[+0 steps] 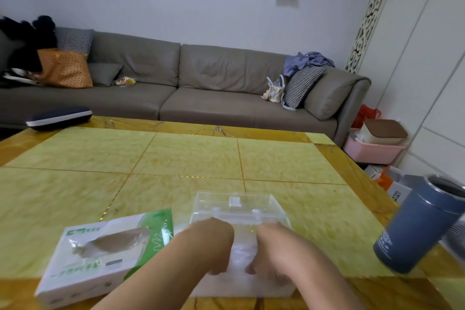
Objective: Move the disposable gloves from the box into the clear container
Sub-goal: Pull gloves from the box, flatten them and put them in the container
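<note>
Both hands low centre of frame, inside the clear container [239,211]. Left hand [216,254] and right hand [266,259] have fingers curled down over a whitish, filmy wad of disposable gloves [242,251]; grip of each looks closed on the wad, pressing it into the container, though motion blur hides the fingertips, so exact hold is a judgement. Container lid appears hinged back at the far side. Glove box [100,254] lies flat at lower left, just beside the container, its oval opening showing a dull film; can't tell if gloves remain inside.

Risks from here, judged:
- gloves are thin and clingy, likely to stick to the fingers and lift back out when the hands withdraw
- the wad may spring up above the rim and block the lid
- the container is light and near the front edge of the desk [191,156]; downward pushing could slide or tip it
- blue tumbler [417,224] at right edge sits near the right forearm; a wide elbow swing could knock it.
</note>
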`<state>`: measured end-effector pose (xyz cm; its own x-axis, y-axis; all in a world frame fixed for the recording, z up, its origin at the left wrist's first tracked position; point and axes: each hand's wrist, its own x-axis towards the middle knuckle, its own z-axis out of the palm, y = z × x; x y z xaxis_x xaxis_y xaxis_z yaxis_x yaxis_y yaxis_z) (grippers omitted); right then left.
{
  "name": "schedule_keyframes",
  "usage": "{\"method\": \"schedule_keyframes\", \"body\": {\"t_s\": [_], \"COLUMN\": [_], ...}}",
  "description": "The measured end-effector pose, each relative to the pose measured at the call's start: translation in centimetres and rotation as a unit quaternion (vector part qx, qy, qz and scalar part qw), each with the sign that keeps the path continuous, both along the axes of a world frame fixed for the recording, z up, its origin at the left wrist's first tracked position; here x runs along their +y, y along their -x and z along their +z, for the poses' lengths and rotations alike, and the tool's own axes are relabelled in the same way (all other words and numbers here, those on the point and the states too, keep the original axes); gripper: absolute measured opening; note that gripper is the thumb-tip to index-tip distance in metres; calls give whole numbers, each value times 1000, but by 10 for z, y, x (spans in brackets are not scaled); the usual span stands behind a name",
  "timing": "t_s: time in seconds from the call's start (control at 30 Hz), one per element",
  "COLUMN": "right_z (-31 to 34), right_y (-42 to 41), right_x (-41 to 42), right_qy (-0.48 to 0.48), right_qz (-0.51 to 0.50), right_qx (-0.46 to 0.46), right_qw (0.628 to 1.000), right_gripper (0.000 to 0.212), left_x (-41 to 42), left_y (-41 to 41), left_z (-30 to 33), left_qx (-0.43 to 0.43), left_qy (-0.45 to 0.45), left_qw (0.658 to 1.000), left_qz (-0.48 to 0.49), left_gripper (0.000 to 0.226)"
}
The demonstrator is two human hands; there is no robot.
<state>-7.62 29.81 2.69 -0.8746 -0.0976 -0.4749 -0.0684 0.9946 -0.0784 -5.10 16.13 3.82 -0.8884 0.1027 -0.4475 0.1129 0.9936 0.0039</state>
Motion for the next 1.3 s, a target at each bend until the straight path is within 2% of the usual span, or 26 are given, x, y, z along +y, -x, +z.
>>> {"method": "schedule_keyframes", "body": {"t_s": [0.07, 0.13, 0.23, 0.3, 0.33, 0.4, 0.47, 0.53, 0.63, 0.7, 0.8, 0.9, 1.03, 1.2, 1.3], "right_z": [2, 3, 12, 21, 24, 25, 20, 12, -8, -23, -36, -37, -39, -41, -46], "right_y": [-3, -8, -21, -32, -36, -41, -45, -50, -54, -55, -55, -54, -55, -56, -55], "right_x": [-1, -3, -1, -7, -14, -27, -39, -57, -85, -100, -109, -110, -108, -108, -106], "right_qy": [4, -4, -5, -14, -10, 38, 119, 181, 189, 166, 143, 136, 145, 151, 157], "right_qz": [14, 29, 43, 55, 59, 65, 106, 175, 277, 324, 353, 358, 347, 336, 338], "right_qx": [24, 55, 141, 204, 227, 270, 308, 306, 252, 238, 278, 287, 295, 290, 282], "right_qw": [1000, 998, 989, 977, 972, 960, 938, 918, 908, 901, 882, 878, 878, 883, 884], "right_gripper": [26, 16, 25, 34, 36, 40, 41, 39, 40, 42, 39, 40, 44, 44, 44], "left_x": [-8, -18, -34, -51, -64, -95, -127, -155, -165, -163, -164, -167, -173, -160, -156], "left_y": [-3, -12, -27, -36, -40, -47, -53, -58, -62, -63, -59, -55, -53, -61, -59], "left_z": [0, 1, 8, 15, 17, 13, 7, 0, -8, -10, -12, -16, -13, -13, -21], "left_qx": [15, 35, 104, 179, 224, 284, 252, 173, 62, 41, 50, 87, 150, 141, 118], "left_qy": [-25, -47, -121, -181, -198, -192, -154, -128, -85, -85, -104, -112, -147, -44, -36], "left_qw": [1000, 998, 987, 967, 953, 932, 935, 949, 981, 987, 984, 977, 949, 970, 979], "left_qz": [2, 5, 14, 23, 46, 121, 198, 229, 161, 127, 138, 161, 234, 190, 160], "left_gripper": [5, 9, 33, 47, 45, 26, 12, 29, 34, 31, 26, 25, 37, 35, 32]}}
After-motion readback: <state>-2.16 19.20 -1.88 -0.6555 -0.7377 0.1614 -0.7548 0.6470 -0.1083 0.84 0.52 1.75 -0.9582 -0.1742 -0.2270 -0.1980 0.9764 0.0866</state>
